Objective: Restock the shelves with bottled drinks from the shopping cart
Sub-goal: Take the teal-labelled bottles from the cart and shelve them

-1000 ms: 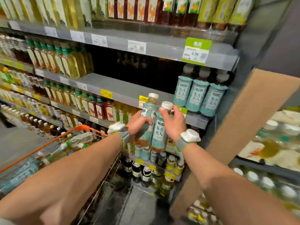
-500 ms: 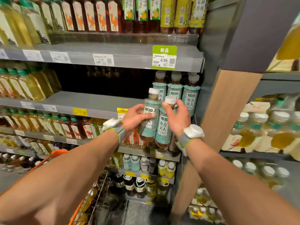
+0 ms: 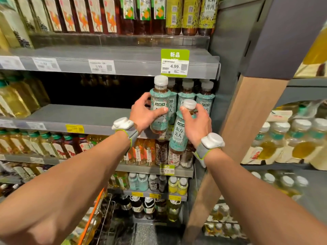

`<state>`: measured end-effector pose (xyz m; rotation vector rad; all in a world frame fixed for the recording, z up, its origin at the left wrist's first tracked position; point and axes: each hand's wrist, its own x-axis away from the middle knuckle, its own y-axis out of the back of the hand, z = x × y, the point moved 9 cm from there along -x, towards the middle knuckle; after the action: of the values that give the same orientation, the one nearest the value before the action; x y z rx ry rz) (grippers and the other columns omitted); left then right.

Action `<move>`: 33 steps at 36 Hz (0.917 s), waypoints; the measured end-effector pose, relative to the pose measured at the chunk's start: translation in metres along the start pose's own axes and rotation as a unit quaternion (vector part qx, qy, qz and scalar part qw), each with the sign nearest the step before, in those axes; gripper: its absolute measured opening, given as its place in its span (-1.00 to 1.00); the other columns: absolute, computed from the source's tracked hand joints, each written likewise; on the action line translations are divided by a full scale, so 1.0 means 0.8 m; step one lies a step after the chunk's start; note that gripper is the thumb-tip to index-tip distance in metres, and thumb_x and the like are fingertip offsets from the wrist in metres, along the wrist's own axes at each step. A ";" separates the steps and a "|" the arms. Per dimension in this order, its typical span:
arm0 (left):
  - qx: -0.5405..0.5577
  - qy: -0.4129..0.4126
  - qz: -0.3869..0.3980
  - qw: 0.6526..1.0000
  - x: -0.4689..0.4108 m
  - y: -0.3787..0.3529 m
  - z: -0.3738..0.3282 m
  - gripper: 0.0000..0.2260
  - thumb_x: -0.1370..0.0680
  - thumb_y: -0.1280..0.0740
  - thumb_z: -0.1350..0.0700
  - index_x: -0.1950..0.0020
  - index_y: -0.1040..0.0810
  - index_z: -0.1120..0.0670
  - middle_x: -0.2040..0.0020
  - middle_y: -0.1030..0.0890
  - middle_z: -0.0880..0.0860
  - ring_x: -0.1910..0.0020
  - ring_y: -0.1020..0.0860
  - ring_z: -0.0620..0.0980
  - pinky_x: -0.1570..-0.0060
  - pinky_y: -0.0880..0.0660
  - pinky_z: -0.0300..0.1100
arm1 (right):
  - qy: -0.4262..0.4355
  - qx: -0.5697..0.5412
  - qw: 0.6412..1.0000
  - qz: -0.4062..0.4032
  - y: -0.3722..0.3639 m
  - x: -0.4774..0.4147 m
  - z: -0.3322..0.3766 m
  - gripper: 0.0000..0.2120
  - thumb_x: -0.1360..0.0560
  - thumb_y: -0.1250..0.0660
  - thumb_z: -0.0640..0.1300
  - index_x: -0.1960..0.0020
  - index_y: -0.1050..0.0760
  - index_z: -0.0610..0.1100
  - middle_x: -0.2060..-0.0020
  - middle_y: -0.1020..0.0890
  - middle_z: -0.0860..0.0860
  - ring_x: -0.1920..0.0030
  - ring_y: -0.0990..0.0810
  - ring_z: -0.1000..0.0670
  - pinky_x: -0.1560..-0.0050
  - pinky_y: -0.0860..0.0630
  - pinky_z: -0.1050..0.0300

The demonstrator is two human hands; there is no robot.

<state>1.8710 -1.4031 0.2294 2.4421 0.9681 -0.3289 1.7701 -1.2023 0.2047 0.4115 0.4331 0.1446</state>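
Observation:
My left hand (image 3: 144, 113) grips a teal-labelled tea bottle (image 3: 159, 101) with a white cap, held upright at the front edge of the grey middle shelf (image 3: 79, 117). My right hand (image 3: 195, 123) grips a second teal bottle (image 3: 179, 137), lower and tilted slightly, in front of the shelf edge. Three matching bottles (image 3: 187, 96) stand at the shelf's right end, just behind both held bottles. The shopping cart (image 3: 99, 214) shows at the bottom left, orange-rimmed with wire sides.
The middle shelf is bare to the left of the teal bottles, up to yellow bottles (image 3: 16, 101) at far left. A green price tag (image 3: 174, 61) hangs above. A wooden post (image 3: 247, 129) stands right of the shelf unit. Shelves above and below hold rows of bottles.
Both hands have risen towards the middle shelf. The left bottle is now higher than the right one and has reached the shelf edge; the two bottles have come apart.

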 end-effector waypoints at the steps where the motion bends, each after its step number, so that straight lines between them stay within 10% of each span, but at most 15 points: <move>1: 0.004 -0.007 -0.004 1.000 -0.002 0.000 -0.003 -0.43 -0.29 -0.60 -0.16 -0.24 -0.55 -0.08 -0.07 -0.67 -0.15 -0.04 -0.63 -0.13 -0.11 -0.60 0.04 | 0.001 0.003 1.000 -0.004 0.000 -0.001 0.000 -0.58 -0.52 -0.26 0.32 -0.17 -0.50 0.02 -0.11 -0.59 -0.04 -0.09 -0.54 -0.12 0.04 -0.41 0.03; 33: 0.014 -0.080 -0.020 0.996 -0.026 -0.044 0.000 -0.41 -0.33 -0.63 -0.01 -0.29 -0.49 -0.07 -0.08 -0.63 -0.21 -0.07 -0.58 -0.30 -0.10 -0.52 -0.34 | 0.007 -0.002 0.996 -0.085 0.025 -0.002 0.002 -0.64 -0.53 -0.30 0.29 -0.06 -0.50 0.01 0.05 -0.55 0.00 0.08 -0.48 -0.02 0.13 -0.34 0.09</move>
<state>1.8318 -1.3930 0.2253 2.3807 0.9498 -0.5462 1.7684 -1.1850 0.2154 0.3683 0.4796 -0.0164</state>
